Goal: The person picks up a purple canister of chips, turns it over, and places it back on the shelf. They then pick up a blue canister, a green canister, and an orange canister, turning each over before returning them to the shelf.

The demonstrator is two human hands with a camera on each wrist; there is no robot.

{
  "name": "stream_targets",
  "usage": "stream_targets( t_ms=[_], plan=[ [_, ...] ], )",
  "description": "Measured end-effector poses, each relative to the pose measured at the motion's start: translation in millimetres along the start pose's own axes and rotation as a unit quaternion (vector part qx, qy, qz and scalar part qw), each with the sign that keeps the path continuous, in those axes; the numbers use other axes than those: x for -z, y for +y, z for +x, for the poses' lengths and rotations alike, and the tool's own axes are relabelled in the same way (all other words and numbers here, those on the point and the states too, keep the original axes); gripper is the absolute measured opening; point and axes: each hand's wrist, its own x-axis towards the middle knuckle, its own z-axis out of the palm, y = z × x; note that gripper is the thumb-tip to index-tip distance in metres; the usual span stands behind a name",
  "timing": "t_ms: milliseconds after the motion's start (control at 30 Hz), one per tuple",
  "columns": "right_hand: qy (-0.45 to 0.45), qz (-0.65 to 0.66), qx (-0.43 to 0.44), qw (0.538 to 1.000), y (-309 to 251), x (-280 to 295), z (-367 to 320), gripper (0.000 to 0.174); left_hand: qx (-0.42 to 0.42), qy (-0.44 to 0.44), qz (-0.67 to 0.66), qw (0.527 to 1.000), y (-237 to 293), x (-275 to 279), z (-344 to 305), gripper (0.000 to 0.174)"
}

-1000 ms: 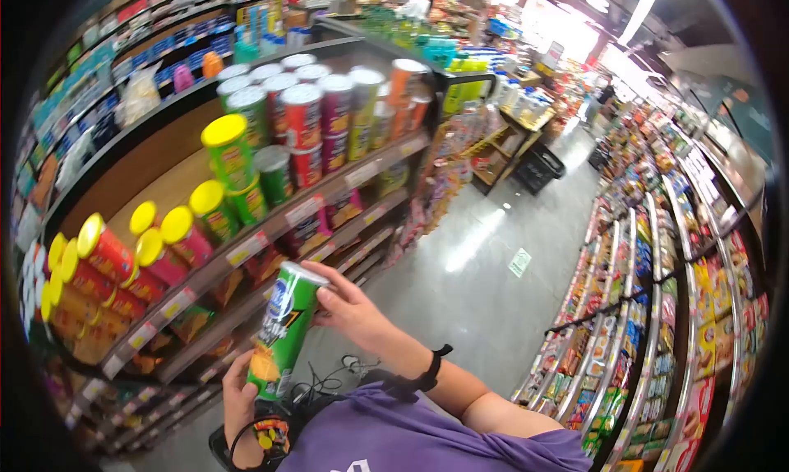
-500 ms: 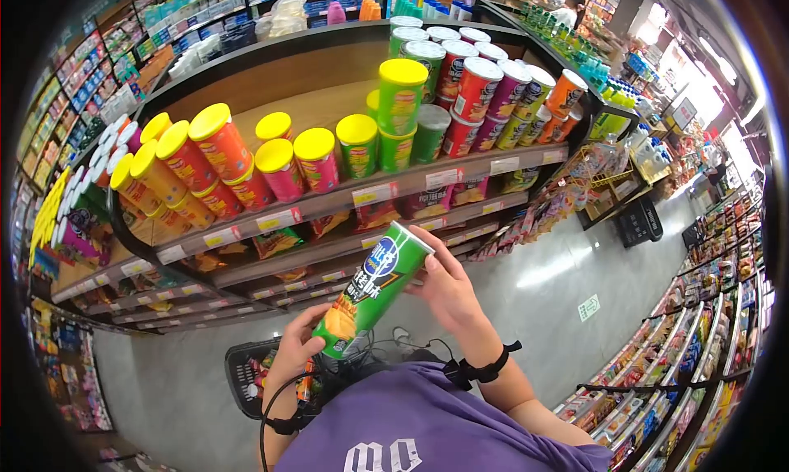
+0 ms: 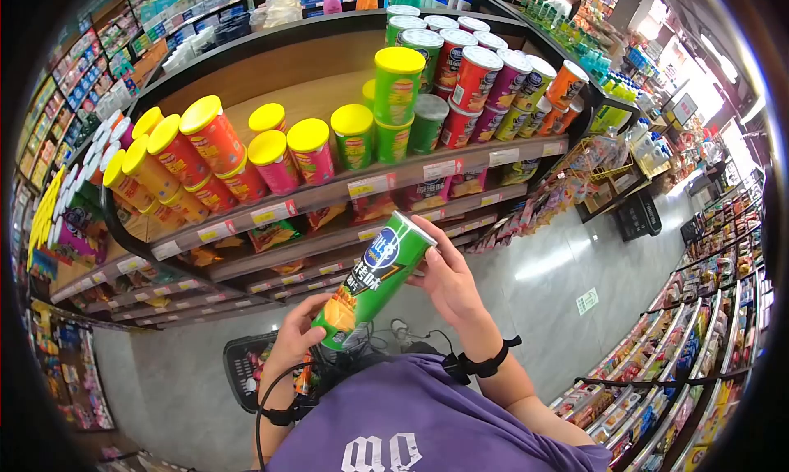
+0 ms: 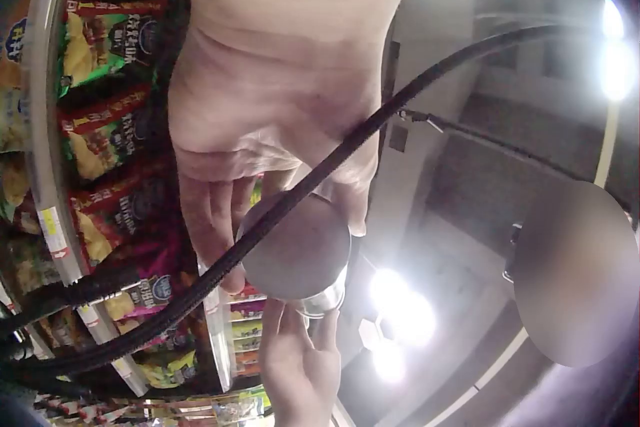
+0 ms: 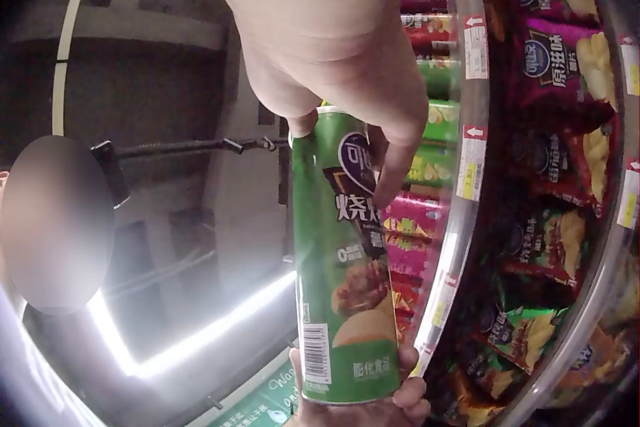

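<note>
A green chip can (image 3: 370, 279) is held tilted in front of the purple shirt, its printed side up in the head view. My left hand (image 3: 297, 340) grips the lower end, thumb on the near side. Around the upper end, by the pale lid, curl the fingers of my right hand (image 3: 452, 283). The left wrist view shows the round grey base of the can (image 4: 297, 247) between the left hand's fingers. In the right wrist view the can's barcode side (image 5: 340, 267) faces the camera, with the right hand (image 5: 330, 67) over its top.
Ahead is a curved shelf (image 3: 316, 194) with yellow-lidded cans (image 3: 311, 151) and white-lidded cans (image 3: 478, 81). Chip bags (image 3: 274, 235) fill the tier below. A black basket (image 3: 245, 372) with goods stands on the floor at lower left. Snack racks (image 3: 666, 373) line the right side.
The head view has swung left, bringing more of the curved shelf and the basket into sight. The can, upright earlier, now leans to the right, still in both hands.
</note>
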Motion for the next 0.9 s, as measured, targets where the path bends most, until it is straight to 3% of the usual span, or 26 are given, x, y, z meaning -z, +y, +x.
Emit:
stream_targets(
  t_ms=[533, 900],
  plan=[
    [0.013, -0.009, 0.008, 1.0, 2.3, 0.5, -1.3, 0.061, 0.004, -0.022, -0.001, 1.0, 13.7, -3.4, 1.0, 0.073],
    [-0.037, -0.013, -0.016, 0.999, 11.8, -11.9, 17.5, 0.059, -0.006, 0.014, 0.007, 1.0, 18.6, 3.7, -21.3, 0.069]
  ],
)
